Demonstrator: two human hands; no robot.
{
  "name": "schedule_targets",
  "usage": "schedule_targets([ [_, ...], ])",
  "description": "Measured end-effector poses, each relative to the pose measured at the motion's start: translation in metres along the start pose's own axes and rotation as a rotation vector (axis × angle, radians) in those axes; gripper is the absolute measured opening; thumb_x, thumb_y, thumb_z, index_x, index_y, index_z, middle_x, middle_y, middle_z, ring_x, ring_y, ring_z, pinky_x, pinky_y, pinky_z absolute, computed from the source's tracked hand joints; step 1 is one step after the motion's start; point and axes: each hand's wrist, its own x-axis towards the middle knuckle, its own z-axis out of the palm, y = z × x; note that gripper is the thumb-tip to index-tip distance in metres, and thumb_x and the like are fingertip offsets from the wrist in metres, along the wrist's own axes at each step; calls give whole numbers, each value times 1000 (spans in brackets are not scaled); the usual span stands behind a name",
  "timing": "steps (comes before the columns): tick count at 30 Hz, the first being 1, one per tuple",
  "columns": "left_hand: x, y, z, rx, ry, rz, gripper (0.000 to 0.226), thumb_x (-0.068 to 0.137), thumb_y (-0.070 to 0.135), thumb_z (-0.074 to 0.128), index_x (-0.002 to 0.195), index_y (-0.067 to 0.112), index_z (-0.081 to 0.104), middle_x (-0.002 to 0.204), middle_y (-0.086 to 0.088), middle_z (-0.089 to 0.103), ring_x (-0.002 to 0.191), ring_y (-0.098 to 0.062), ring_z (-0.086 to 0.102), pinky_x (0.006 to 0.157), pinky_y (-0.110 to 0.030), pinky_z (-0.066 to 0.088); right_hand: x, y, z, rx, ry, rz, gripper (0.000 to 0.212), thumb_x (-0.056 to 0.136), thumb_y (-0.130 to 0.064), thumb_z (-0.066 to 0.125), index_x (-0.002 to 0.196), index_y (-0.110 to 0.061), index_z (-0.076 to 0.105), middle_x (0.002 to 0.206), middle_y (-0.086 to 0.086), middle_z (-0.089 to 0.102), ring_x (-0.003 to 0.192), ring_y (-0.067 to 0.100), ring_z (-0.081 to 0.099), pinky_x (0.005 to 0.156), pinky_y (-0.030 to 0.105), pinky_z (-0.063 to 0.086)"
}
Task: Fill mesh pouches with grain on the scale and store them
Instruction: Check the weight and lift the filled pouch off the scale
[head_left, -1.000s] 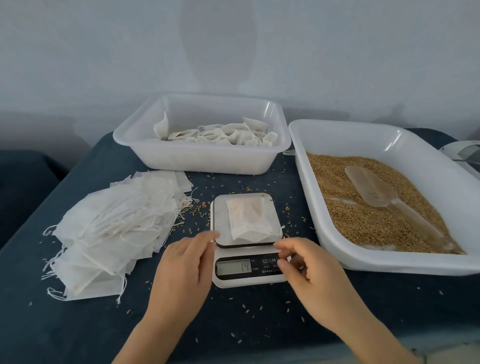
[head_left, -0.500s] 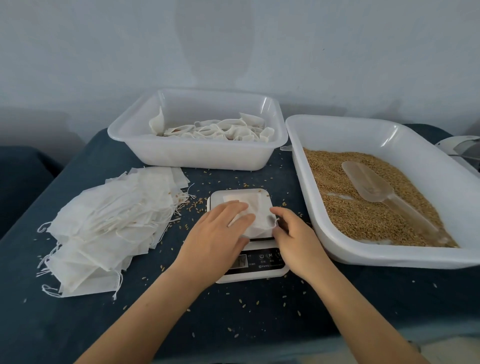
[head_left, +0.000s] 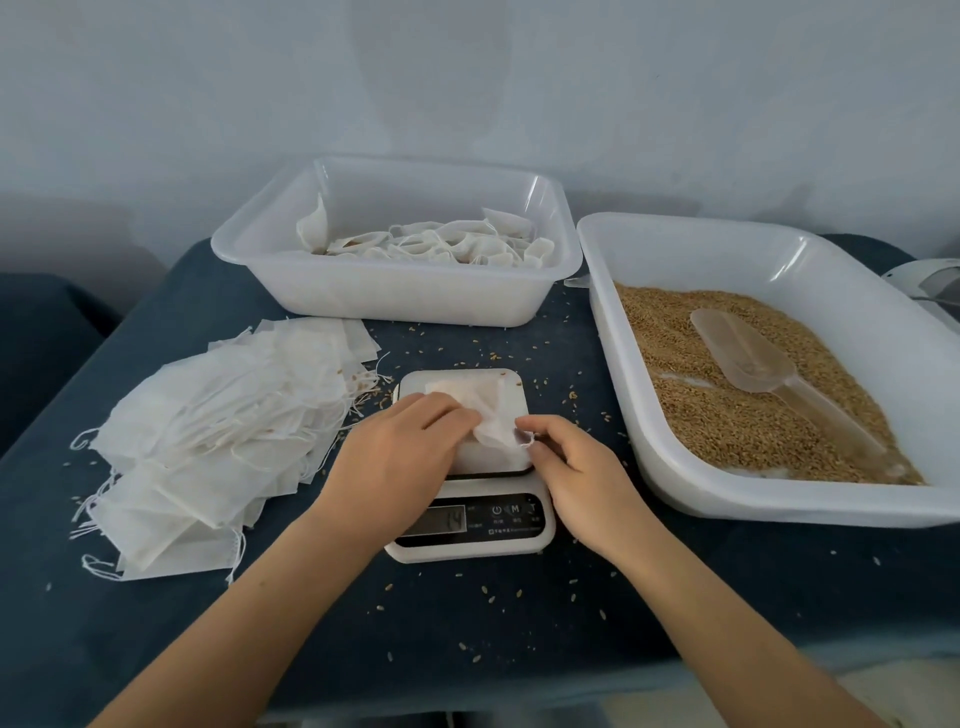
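Note:
A white mesh pouch (head_left: 480, 402) lies on the small white scale (head_left: 511, 387) in the middle of the dark blue table. My left hand (head_left: 400, 452) lies over the pouch's left side, fingers pinching its near edge. My right hand (head_left: 571, 470) pinches the pouch's near right corner by the drawstring. A large white tray (head_left: 779, 244) on the right holds brown grain (head_left: 727, 415) with a clear plastic scoop (head_left: 748, 358) lying in it. A white tub (head_left: 395, 291) at the back holds several filled pouches (head_left: 441, 244).
A loose pile of empty mesh pouches (head_left: 208, 431) spreads over the table's left side. Stray grains are scattered around the scale and along the front. A white object (head_left: 930, 283) shows at the far right edge, behind the grain tray.
Both hands moved forward from the scale's front onto the platform and took hold of the pouch. Its near edge is now lifted and crumpled between the fingers.

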Motion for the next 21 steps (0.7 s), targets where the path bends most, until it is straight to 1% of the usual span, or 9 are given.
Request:
schedule_targets([
  [4,4,-2,-6,-14,41,-14,18,76,-3,59,89,3,71,81,-8,67,66,-26,63,47,-35,52,0,-2,0,5,-20,-2,31,100,-24,43,129,-29,53,127,-14,57,117,2,49,98,21,38],
  [9,11,-3,-11,-57,64,-74,13,82,1,62,90,3,71,84,-8,68,71,-27,64,50,-38,52,0,-3,-1,12,-49,-4,33,100,-24,45,132,-27,51,129,-12,56,121,4,50,103,27,40],
  [11,13,-4,-14,-58,67,-80,13,83,2,60,91,4,71,84,-7,68,71,-27,64,50,-37,52,0,-1,-3,26,-48,-4,37,98,-22,48,135,-27,48,133,-12,54,124,2,47,103,22,38],
  [14,17,-5,-19,-50,75,-75,13,84,0,61,92,4,71,85,-8,67,71,-28,64,51,-38,52,2,0,-8,42,-16,-32,43,94,-23,55,135,-32,45,132,-17,49,123,-3,44,89,10,37],
  [15,19,-6,-20,-49,80,-75,13,85,-1,62,92,4,71,86,-8,67,72,-28,64,51,-39,52,3,-1,-9,45,-5,-47,46,93,-25,58,135,-34,44,131,-18,47,121,-5,43,85,8,37],
  [16,22,-7,-21,-51,88,-75,13,85,0,62,92,5,71,86,-8,67,72,-28,64,51,-40,52,4,-3,-9,52,-1,-65,49,90,-26,61,135,-35,44,131,-19,46,119,-8,42,84,8,38],
  [19,31,-8,-23,-58,111,-81,13,88,4,60,94,6,71,87,-7,68,74,-28,64,52,-41,52,11,-13,-10,56,-15,-145,55,83,-29,69,131,-41,43,126,-24,46,111,-15,42,91,11,37],
  [21,38,-9,-24,-63,121,-86,14,90,7,58,94,7,71,87,-7,68,74,-29,64,54,-43,52,16,-24,-9,33,-12,-198,55,81,-29,72,123,-47,42,115,-32,46,109,-14,42,96,18,37],
])
